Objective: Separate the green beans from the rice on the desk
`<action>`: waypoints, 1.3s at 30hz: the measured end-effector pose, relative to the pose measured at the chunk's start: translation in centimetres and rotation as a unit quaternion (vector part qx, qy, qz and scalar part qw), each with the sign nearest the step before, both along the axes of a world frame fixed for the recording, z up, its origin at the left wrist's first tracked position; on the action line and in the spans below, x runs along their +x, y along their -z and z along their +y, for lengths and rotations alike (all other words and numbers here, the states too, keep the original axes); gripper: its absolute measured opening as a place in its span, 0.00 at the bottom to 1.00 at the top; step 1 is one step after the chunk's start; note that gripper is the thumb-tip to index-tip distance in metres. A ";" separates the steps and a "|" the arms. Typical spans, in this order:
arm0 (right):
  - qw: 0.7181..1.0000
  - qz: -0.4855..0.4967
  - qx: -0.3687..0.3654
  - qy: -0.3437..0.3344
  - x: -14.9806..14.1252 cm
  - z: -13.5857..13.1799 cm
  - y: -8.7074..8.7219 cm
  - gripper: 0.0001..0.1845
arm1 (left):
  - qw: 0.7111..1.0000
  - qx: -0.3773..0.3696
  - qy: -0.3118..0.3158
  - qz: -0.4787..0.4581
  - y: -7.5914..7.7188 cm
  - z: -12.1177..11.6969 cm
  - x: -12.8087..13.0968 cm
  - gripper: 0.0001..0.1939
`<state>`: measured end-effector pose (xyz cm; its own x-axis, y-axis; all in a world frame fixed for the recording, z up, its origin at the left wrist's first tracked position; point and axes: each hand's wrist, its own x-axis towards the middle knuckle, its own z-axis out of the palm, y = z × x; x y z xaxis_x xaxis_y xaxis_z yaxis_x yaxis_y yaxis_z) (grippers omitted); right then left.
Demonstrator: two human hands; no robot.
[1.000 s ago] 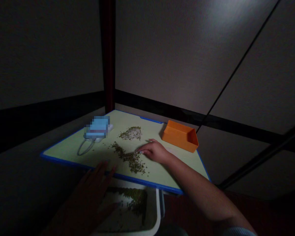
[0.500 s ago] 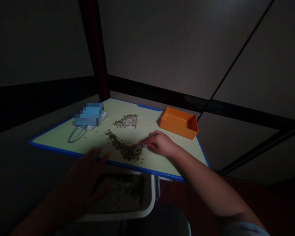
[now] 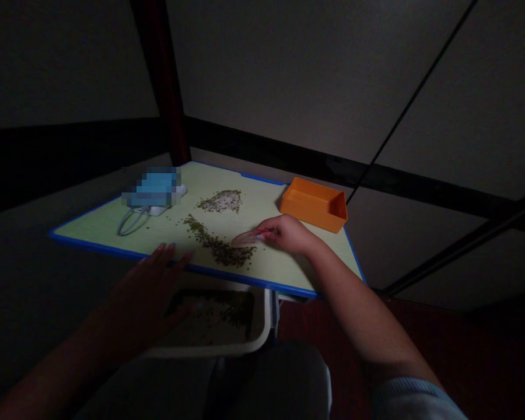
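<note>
1. Pinching a thin, clear tool between the thumb and fingers of the right hand, blade pointing leftward over the near pile of small dark grains, on the pale board.
2. Gripping lightly but firmly, probably best for angling the blade low and flat without flicking grains about.
3. Moving in short, slow strokes, in judgement, for handling a few grains at a time, and minding the loose ones near the board's blue front edge.
4. Spreading the left hand at that edge, fingers loose and grasping nothing visible; resting on the board or hovering, impossible to tell in the dimness.
5. Leaving a gap, ideally, between the near pile and the paler far pile just beyond.
6. Working clear of the orange tray at the right and the white-rimmed tub below, holding more grains.
</note>
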<state>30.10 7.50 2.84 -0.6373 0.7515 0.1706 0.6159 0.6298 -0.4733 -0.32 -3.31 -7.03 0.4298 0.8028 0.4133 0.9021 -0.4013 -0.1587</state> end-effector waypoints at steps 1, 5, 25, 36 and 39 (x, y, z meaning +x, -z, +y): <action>1.000 0.020 -0.011 0.011 0.2 0.4 0.3 0.12 | 1.000 0.003 0.002 0.000 0.0 0.0 0.0 0.41; 0.994 0.090 -0.059 0.029 0.9 2.1 1.6 0.10 | 1.000 0.000 0.002 -0.010 -0.1 0.0 0.0 0.41; 0.980 0.106 -0.169 -0.022 0.7 1.1 1.2 0.22 | 0.998 -0.057 -0.018 -0.004 -0.9 0.0 -0.3 0.41; 0.975 0.074 -0.200 -0.061 0.5 0.6 0.8 0.28 | 0.999 -0.048 -0.007 -0.003 -0.6 -0.1 -0.3 0.41; 0.964 0.081 -0.245 -0.065 0.5 0.5 0.8 0.28 | 0.999 -0.043 -0.007 -0.010 -0.5 -0.2 -0.2 0.42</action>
<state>30.59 8.03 2.08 -0.7268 0.6822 -0.0795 0.4395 0.3730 -0.8171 -0.53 -3.51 -6.51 0.4104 0.8419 0.3504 0.9105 -0.3994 -0.1068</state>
